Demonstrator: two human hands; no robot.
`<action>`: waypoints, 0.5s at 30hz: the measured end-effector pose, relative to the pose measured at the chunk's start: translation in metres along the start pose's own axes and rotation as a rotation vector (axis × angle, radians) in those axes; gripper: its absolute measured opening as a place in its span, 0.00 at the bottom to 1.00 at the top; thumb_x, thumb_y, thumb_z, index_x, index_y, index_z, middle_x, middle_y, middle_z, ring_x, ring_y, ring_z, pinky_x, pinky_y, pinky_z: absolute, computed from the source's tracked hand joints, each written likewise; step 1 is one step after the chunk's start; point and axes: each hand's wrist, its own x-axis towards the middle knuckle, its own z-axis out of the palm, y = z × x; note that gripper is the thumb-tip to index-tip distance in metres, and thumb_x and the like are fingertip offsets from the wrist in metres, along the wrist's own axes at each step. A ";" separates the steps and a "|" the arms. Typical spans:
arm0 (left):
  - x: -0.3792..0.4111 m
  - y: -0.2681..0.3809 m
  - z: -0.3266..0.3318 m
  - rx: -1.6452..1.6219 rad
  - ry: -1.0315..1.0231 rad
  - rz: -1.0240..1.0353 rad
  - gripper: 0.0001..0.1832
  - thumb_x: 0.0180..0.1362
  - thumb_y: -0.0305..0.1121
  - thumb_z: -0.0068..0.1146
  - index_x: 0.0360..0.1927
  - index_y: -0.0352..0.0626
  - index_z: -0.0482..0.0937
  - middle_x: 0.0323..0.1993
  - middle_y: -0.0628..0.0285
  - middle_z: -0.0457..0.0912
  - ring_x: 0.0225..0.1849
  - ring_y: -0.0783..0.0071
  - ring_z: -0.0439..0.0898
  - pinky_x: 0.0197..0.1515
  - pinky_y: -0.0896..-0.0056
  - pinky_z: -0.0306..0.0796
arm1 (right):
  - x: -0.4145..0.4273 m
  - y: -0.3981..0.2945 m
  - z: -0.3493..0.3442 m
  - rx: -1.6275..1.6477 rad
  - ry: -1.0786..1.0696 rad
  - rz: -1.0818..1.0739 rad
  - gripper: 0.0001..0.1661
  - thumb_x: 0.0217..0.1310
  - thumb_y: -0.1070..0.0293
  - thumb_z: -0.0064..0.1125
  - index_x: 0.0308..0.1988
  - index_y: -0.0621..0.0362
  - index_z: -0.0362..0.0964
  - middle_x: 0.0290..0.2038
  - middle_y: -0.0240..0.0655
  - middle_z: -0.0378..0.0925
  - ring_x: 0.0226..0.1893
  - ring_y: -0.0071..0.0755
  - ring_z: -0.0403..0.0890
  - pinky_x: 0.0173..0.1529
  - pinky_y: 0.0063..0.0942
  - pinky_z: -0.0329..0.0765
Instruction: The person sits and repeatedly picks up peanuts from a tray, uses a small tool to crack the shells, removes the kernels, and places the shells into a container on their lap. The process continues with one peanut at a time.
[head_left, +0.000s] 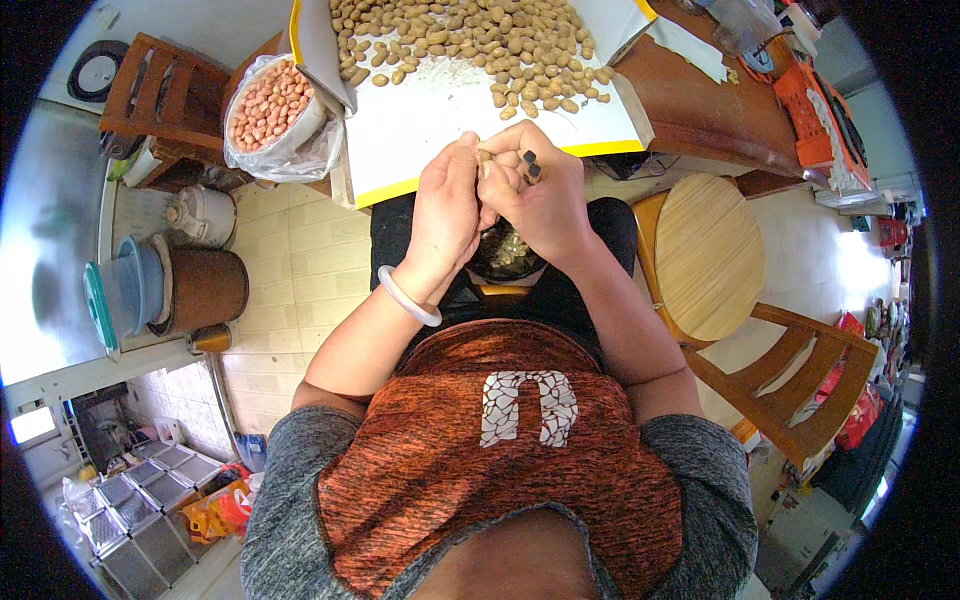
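My left hand (448, 199) and my right hand (534, 191) meet just in front of the near edge of an open cardboard box (420, 120) with a white inside. A peanut in its shell (485, 156) is pinched between the fingertips of both. The dark handles of a small tool (531, 166) stick out from my right hand; its working end is hidden. Unshelled peanuts (480, 34) lie heaped at the far side of the box. Left of it, shelled pink peanuts (271, 105) fill a white tub lined with a clear bag. Below my hands, a dark container (508, 251) holds empty shells.
The box rests on a brown wooden table (705, 105). An orange plastic basket (814, 124) is at the far right. Near my right side is a chair bearing a round woven seat (711, 257). A brown bucket (206, 289) and a blue tub stand at the left.
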 end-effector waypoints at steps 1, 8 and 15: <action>0.001 0.000 0.001 -0.027 -0.014 -0.010 0.18 0.77 0.41 0.39 0.37 0.41 0.74 0.22 0.68 0.76 0.15 0.84 0.66 0.15 0.82 0.57 | 0.000 -0.002 -0.001 -0.007 -0.009 -0.016 0.09 0.61 0.73 0.61 0.41 0.61 0.72 0.21 0.33 0.74 0.23 0.17 0.73 0.28 0.22 0.73; 0.003 -0.007 0.002 0.096 0.016 0.179 0.19 0.78 0.42 0.38 0.39 0.38 0.74 0.22 0.69 0.75 0.16 0.87 0.65 0.18 0.84 0.59 | 0.002 -0.016 -0.004 -0.079 -0.019 0.048 0.11 0.62 0.72 0.63 0.41 0.62 0.69 0.23 0.35 0.74 0.23 0.21 0.76 0.28 0.26 0.75; 0.008 -0.014 0.003 0.197 0.100 0.228 0.18 0.78 0.41 0.38 0.37 0.40 0.73 0.21 0.72 0.71 0.18 0.88 0.65 0.19 0.83 0.59 | 0.001 -0.003 0.008 -0.271 0.074 -0.108 0.08 0.70 0.70 0.57 0.44 0.63 0.70 0.22 0.32 0.75 0.21 0.18 0.75 0.26 0.22 0.72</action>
